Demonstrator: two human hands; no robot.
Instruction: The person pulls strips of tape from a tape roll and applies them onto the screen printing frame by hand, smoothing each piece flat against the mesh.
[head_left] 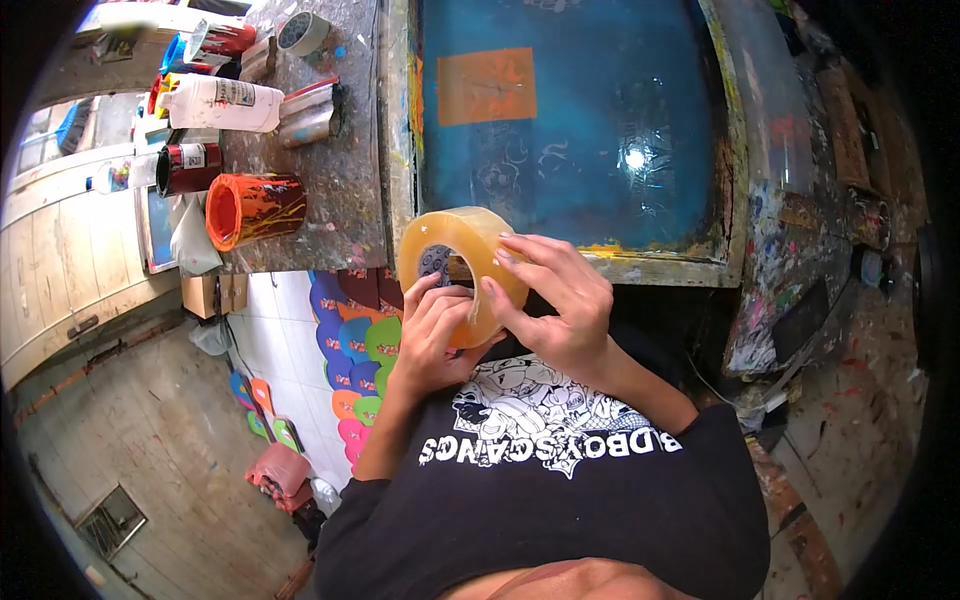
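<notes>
A large roll of clear, amber-tinted packing tape (440,233) is held up in front of my chest, tilted so that its core faces left. My left hand (437,335) is closed on the roll's lower left side, with fingers reaching into the core. On the right side, the thumb and fingertips of my right hand (565,300) pinch the tape's outer edge. Just beyond the roll lies a wooden-framed printing screen (590,190) with blue mesh. An orange rectangle (487,86) shows on the mesh at its upper left. Whether a tape end is lifted cannot be seen.
Left of the screen, a paint-stained table (345,190) holds an orange paint can (255,211), a dark red can (188,168), a white bottle (222,104) and another tape roll (303,34). Colourful cut-out shapes (362,345) lie below on white tiles.
</notes>
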